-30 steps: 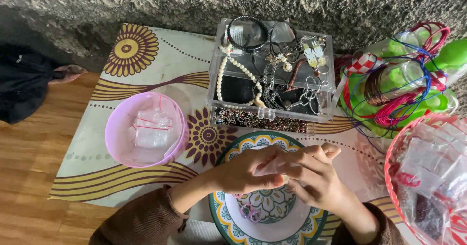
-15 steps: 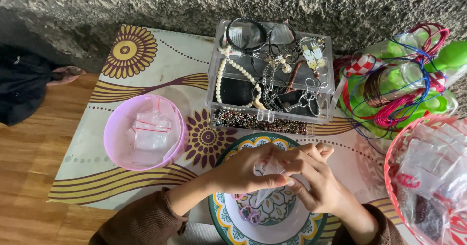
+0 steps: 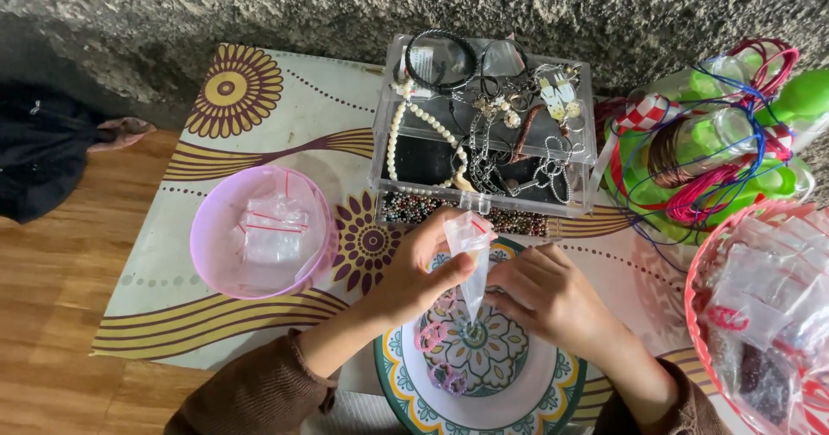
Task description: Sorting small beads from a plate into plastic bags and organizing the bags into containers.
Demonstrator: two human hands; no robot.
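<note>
Clear plastic, pinched at its top corner: a small zip bag (image 3: 471,258) hangs point-down from the left hand (image 3: 423,266), whose thumb and fingers are closed tight on it; the bag's lower tip comes down over the middle of a patterned plate (image 3: 553,392) at the near edge of the mat (image 3: 173,262). The right hand (image 3: 553,301) sits just beside the bag, fingers curled in toward its lower part; whether it actually grips the plastic or only steadies it cannot be told from here.

On the plate, a few pale pink ring-shaped pieces (image 3: 436,349) lie loose by the left wrist; the bag itself looks nearly empty, so the emptying seems mostly done, as a judgement.

Toward the left edge of the mat stands a pink bowl (image 3: 211,254) holding a few flat clear bags (image 3: 272,232), apparently already emptied. At the far edge, against the rough grey wall (image 3: 259,7), sits a clear box (image 3: 574,141) of necklaces, chains and beads. At the right edge, a red basket (image 3: 695,314) is heaped with many more small bags, so much of the sorting appears left; beyond it lies a green tangle of cords and spools (image 3: 717,154).
</note>
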